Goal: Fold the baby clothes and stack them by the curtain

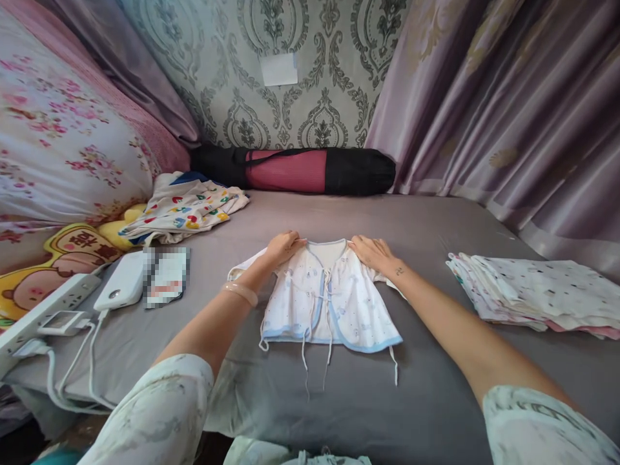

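A small white baby shirt (300, 303) with light blue trim and thin white ties lies spread on the grey sheet. Its neckline points away from me and its ties trail toward me. My left hand (285, 245) grips the shirt at the left shoulder, fingers closed on the cloth beside the collar. At the right shoulder, my right hand (372, 252) pinches the fabric in the same way. Both sleeves lie partly hidden under my wrists and forearms.
On the right lies a folded stack of printed cloths (537, 290). To the left are a power strip (53, 316), a white power bank (122, 281), a blurred phone-like object (167, 278) and a rumpled patterned garment (188, 210). A black and red rolled bag (290, 171) lies against the wall.
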